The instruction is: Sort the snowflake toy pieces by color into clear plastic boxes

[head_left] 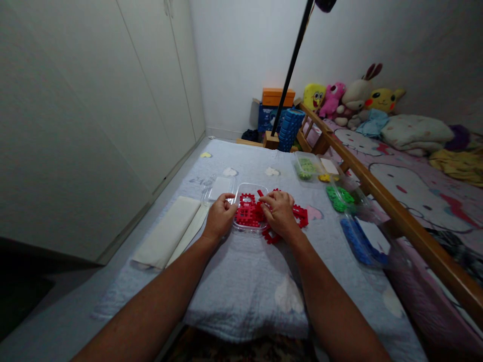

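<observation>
A clear plastic tub [249,190] sits on a pale blue blanket [245,281] and holds several red interlocking blocks [247,213]. My left hand [219,217] grips the tub's left rim, fingers curled on it. My right hand [279,213] rests over the tub's right side, fingers bent and pinching a red block. More red blocks [302,215] lie loose on the blanket to the right of that hand and below it.
A clear lid [221,187] lies left of the tub, beside a folded white cloth [166,234]. Tubs of green [306,168], green [339,197] and blue blocks [360,241] line the right. A wooden bed rail [396,213], plush toys and a black pole [290,70] stand beyond.
</observation>
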Tool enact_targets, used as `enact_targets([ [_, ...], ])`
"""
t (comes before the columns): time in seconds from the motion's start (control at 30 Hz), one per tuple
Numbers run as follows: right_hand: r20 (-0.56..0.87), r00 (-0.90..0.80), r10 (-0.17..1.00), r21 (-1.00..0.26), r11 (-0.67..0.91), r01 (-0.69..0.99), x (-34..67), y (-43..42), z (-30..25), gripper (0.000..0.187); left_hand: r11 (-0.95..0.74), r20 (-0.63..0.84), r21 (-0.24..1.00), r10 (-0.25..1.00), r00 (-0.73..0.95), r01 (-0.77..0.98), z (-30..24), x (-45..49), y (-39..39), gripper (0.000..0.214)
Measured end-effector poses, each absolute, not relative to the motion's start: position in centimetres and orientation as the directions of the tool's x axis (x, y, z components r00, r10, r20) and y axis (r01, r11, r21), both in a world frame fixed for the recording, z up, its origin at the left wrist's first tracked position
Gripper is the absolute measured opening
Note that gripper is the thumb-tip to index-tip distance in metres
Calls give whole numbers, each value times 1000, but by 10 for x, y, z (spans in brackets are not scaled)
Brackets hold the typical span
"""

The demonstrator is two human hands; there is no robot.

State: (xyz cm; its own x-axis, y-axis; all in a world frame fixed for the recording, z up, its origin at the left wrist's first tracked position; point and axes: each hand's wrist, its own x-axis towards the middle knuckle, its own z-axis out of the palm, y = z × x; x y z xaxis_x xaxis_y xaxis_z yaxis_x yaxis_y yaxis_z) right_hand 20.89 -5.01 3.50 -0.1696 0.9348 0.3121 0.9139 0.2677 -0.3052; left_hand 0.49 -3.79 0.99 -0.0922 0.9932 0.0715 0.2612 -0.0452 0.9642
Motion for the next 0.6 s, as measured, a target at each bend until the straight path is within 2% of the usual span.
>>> enact_targets([
  [0.17,320,-187,929,-284,282,916,208,-51,35,25,-51,77,966,993,-91,253,9,4,-38,35],
  [0.37,328,-198,924,-324,307,895,204,-56,41,23,-52,77,967,993,-89,251,11,5,-39,34],
  [0.6,223,-296,929,-361,360,860,200,-52,47,25,-57,78,970,994,-82,235,12,5,-39,34],
])
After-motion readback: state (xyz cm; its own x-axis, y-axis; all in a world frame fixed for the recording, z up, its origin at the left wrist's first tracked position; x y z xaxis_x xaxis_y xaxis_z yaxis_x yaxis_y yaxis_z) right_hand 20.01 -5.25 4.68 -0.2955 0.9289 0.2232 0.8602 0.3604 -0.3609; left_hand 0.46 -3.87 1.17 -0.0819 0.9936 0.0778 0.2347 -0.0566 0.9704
